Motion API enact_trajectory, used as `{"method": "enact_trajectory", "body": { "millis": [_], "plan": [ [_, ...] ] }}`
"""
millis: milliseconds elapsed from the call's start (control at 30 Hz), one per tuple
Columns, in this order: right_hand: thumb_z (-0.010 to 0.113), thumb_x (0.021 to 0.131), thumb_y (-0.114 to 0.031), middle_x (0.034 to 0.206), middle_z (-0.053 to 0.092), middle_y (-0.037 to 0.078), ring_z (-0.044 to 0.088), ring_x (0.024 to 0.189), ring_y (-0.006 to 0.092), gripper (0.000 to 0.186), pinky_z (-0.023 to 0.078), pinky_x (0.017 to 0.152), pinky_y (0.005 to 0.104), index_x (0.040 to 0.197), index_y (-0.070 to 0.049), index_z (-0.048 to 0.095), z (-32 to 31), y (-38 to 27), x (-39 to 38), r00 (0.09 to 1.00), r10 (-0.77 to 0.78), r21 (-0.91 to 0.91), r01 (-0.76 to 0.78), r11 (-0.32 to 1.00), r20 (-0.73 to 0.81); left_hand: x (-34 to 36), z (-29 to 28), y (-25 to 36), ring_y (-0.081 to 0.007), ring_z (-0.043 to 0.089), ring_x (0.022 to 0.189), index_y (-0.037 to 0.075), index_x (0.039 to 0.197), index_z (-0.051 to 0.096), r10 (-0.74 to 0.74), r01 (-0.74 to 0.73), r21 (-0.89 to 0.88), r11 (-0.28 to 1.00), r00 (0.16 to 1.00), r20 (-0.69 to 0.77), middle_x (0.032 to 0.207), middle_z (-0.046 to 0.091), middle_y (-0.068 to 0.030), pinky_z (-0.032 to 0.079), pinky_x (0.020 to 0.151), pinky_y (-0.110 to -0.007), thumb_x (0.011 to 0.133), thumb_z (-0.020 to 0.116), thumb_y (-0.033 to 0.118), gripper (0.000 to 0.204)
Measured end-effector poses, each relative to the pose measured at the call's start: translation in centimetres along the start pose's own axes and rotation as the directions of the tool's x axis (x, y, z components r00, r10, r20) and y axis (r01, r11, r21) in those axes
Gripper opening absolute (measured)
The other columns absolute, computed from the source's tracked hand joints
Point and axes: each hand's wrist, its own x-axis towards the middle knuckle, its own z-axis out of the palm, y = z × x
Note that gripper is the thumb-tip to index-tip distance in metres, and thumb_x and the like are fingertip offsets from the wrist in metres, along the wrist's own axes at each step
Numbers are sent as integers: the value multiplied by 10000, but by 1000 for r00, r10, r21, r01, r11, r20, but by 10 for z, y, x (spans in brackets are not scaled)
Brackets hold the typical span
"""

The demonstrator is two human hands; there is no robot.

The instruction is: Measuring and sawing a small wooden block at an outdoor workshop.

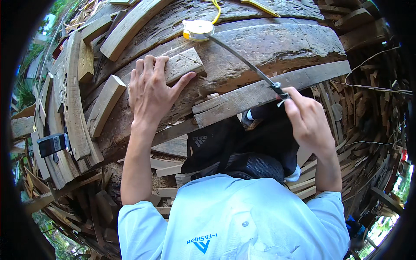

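My left hand (149, 93) bears down on a short pale wooden block (185, 64). Its fingers reach over the far side and the thumb lies along the near edge, so part of the block is hidden. My right hand (310, 117) is closed round the near end of a long, thin dark metal tool (245, 61), whose exact kind I cannot make out. The tool slants up and left, its far end by a white and yellow tape measure (198, 29). Under the block lies a thick, weathered timber (268, 50) with holes in its surface.
A long grey plank (277, 86) runs along the timber's near edge. Curved wooden pieces (106, 104) lie to the left, near a small black device (51, 145). A yellow strip (261, 8) rests at the far side. Stacked scrap wood (368, 108) fills the right.
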Motion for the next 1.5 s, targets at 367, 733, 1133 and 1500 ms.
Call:
{"method": "enact_trajectory", "body": {
  "millis": [367, 733, 1133, 1500],
  "plan": [
    [568, 1058, -196, 710, 639, 215, 670, 687, 413, 234, 501, 585, 489, 1201, -32, 479, 28, -28, 58, 976, -65, -2, 67, 998, 210, -2, -4, -1, -293, 592, 1022, 42, 1122, 670, -71, 66, -99, 993, 996, -46, 1055, 634, -103, 497, 897, -428, 838, 711, 716, 732],
    [512, 1064, -202, 642, 669, 182, 702, 593, 354, 230, 542, 505, 452, 1029, 24, 536, 37, -32, 54, 967, -115, -296, 181, 938, 226, -1, -1, -3, -277, 571, 1020, 26, 1139, 664, -21, 20, -44, 999, 1000, -15, 1057, 597, -99, 490, 902, -439, 857, 687, 717, 747],
    [505, 1055, -156, 644, 671, 202, 697, 584, 374, 181, 544, 495, 461, 1055, 25, 506, 50, -49, 61, 961, -24, -229, 89, 969, 276, 2, 8, -15, -240, 550, 1026, 64, 1134, 652, 62, -61, 65, 996, 998, -11, 1069, 566, -86, 514, 868, -432, 869, 576, 817, 802],
    [541, 1009, -137, 681, 686, 144, 702, 596, 321, 286, 560, 539, 428, 1189, 85, 522, 63, -53, 56, 974, -137, -201, 173, 964, 178, 8, 5, -24, -263, 559, 1046, 60, 1135, 646, 83, -85, 42, 996, 995, 47, 1063, 577, -90, 514, 889, -433, 849, 593, 820, 814]
  ]
}}
